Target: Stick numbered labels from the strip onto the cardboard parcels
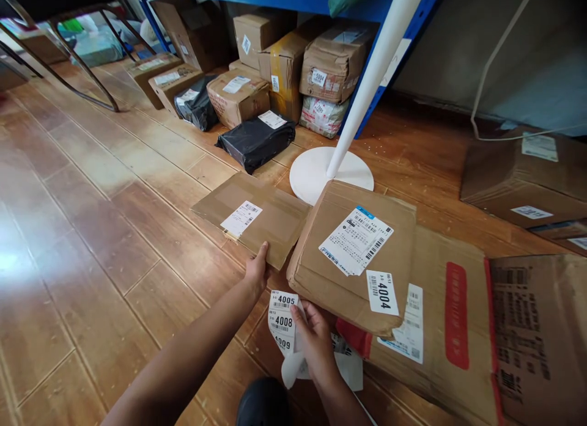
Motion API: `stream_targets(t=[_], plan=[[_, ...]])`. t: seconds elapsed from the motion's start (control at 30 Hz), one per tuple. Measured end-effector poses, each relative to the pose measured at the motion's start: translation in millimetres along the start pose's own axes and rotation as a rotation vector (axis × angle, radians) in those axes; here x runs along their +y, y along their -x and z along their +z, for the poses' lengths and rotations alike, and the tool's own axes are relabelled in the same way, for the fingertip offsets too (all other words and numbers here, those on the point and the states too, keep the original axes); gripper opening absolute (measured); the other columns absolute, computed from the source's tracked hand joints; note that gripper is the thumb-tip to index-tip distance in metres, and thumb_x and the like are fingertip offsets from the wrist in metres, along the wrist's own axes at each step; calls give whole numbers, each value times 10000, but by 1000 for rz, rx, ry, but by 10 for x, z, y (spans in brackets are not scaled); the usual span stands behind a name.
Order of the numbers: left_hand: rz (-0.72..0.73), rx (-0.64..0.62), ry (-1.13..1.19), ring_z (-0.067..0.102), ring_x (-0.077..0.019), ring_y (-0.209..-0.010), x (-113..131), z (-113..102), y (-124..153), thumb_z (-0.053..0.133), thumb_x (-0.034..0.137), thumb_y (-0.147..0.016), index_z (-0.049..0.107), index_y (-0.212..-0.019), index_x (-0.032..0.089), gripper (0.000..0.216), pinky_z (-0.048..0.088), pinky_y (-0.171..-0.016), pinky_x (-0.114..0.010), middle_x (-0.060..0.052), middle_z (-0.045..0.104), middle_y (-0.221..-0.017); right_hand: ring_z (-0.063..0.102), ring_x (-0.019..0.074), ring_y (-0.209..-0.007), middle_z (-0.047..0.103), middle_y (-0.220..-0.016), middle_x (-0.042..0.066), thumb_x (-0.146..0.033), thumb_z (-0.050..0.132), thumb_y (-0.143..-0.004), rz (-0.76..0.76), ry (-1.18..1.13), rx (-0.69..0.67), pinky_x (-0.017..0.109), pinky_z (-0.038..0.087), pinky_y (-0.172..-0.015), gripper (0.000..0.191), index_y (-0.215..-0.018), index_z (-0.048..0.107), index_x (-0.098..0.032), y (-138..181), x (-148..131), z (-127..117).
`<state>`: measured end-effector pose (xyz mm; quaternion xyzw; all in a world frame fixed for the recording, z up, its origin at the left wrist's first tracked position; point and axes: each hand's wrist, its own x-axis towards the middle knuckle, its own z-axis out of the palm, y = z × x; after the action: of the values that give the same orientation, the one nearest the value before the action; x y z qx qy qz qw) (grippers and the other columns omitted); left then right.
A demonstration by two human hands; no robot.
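My left hand grips the near edge of a flat brown cardboard parcel that lies on the wooden floor and bears a white shipping label. My right hand pinches a strip of numbered white stickers reading 4005, 4008 and 4009. Just to the right lies a square cardboard box with a shipping label and a sticker marked 4004. It rests partly on a larger flat box with a red stripe.
A white pole on a round white base stands behind the parcels. Under a blue shelf frame sit several cardboard boxes and two black plastic mail bags. More boxes lie at the right. Metal chair legs show at the back left.
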<state>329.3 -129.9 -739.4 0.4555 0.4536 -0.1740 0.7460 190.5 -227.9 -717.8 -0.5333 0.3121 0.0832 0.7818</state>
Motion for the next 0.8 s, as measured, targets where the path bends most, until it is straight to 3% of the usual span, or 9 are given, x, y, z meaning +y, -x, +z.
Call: stream_targets(t=[0.1,0.17,0.3,0.4,0.6,0.8], plan=[[127,52,-48,573,-91,-560,259,-190,178,696,365,-695,486,-1082,196,472,454,-491,-189,-30,637,-857,644,252,-887,714,-919,99,-475,699,-645,-9,39,-86,381,481,-847,395,-893,658,-170,29,1,2],[143,31,-56,589,-103,-545,436,-387,356,644,343,-739,532,-1043,194,357,473,-485,-200,-30,652,-819,643,241,-864,713,-882,90,-480,683,-664,-17,60,-131,360,488,-821,381,-879,659,-167,62,-17,51],[59,-23,-45,605,-143,-490,646,-785,778,582,320,-773,605,-905,133,230,486,-427,-221,-54,662,-664,624,191,-689,678,-703,49,-513,632,-699,-71,75,-142,283,508,-646,369,-798,637,-158,140,-165,315],[-32,-14,-24,605,-155,-451,687,-990,1016,568,319,-781,600,-909,122,237,491,-398,-229,-48,659,-588,552,142,-542,612,-585,9,-559,591,-705,-145,82,-99,220,455,-482,390,-708,582,-169,177,-359,559],[-106,27,-8,600,-162,-410,720,-1186,1184,565,307,-787,581,-997,97,297,486,-366,-229,-53,663,-553,437,112,-480,494,-510,-30,-546,521,-758,-363,279,-42,211,379,-437,393,-600,493,-187,109,-586,778],[-135,7,31,593,-171,-385,742,-1209,1213,565,286,-787,574,-1024,97,303,484,-356,-238,-52,661,-536,335,93,-454,351,-435,-67,-588,572,-693,-361,351,102,219,316,-432,497,-482,316,-217,24,-603,894]])
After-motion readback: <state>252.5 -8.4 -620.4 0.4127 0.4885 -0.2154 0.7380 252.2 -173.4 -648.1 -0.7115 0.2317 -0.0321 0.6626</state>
